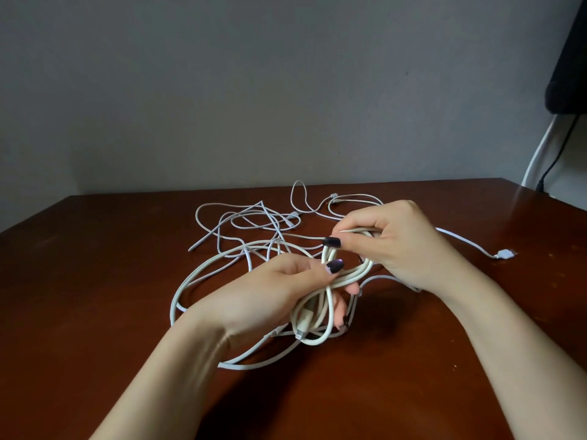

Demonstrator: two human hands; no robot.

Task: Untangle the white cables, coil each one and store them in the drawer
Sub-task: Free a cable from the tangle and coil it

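Dark wooden table (95,281), plain grey wall (222,74) (dim light)

We find bare counter (95,296) on the left and along the near edge, where a hand could pass freely. White cables (247,223) sprawl across the middle to the far edge. The left hand (270,293) and right hand (403,246), gripping a cable bundle (349,274), fill the centre. One plug end (505,254) lies right, open wood beyond it. The wall (222,90) closes the back.
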